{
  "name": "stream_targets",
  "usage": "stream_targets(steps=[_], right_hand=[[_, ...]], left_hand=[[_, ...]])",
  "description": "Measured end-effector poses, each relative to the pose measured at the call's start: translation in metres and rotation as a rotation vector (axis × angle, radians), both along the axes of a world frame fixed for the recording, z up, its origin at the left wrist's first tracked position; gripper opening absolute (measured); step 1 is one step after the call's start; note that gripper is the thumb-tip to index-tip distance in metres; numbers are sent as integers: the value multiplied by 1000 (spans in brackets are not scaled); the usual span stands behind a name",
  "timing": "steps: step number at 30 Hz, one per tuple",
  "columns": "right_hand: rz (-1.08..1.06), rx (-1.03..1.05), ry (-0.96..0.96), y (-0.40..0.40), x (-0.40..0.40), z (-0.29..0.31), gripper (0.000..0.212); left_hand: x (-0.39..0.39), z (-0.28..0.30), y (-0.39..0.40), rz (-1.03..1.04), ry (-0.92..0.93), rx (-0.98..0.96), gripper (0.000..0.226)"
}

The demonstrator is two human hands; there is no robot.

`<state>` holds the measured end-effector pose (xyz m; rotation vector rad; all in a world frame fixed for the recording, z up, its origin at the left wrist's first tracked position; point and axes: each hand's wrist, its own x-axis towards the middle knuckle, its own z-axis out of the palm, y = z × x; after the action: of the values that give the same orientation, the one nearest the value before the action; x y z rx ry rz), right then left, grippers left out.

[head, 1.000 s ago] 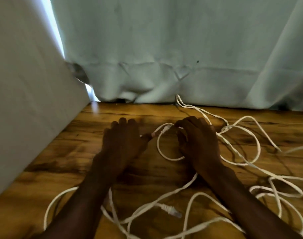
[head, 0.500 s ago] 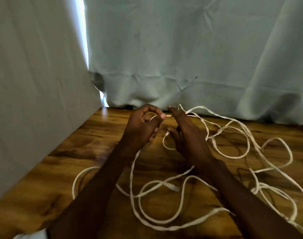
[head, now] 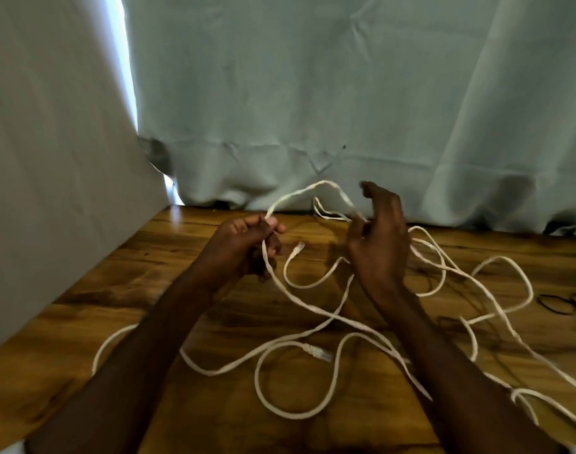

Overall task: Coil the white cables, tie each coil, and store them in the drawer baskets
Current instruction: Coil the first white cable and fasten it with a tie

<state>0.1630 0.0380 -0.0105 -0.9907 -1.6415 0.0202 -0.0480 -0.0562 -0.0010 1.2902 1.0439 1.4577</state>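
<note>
Left grip pinches the white cable near one end; right grip holds an arched span loosely, fingers half curled. Beyond both grips, slack sprawls tangled over the desk. Cable appears light, limp, snag-prone; take hold close behind the connector.

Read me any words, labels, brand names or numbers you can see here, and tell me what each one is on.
None: no readable text anywhere in this view.
White cables: no print can be made out on the jackets.
Cable plugs and: too small and blurred to show any marking.
Wooden table, curtain: plain, no lettering or signs.
</note>
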Motion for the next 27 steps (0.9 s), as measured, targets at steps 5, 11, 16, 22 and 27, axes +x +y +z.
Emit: stream_targets(steps=[5,11,16,22,27], right_hand=[[436,-147,-286,-35,-28,22,28],[730,-614,-701,-65,-20,42,33],[796,-850,74,-72,-23,69,10],[875,-1035,912,-53,-39,106,13],[756,-836,1128,-42,-34,125,9]], left_hand=[[-18,-11,14,257,-164,48,28],[-27,-13,19,345,-225,64,37],[-14,1,11,154,-244,-118,78],[10,10,-10,-748,-193,-146,100],[5,14,-24,-777,-136,29,31]])
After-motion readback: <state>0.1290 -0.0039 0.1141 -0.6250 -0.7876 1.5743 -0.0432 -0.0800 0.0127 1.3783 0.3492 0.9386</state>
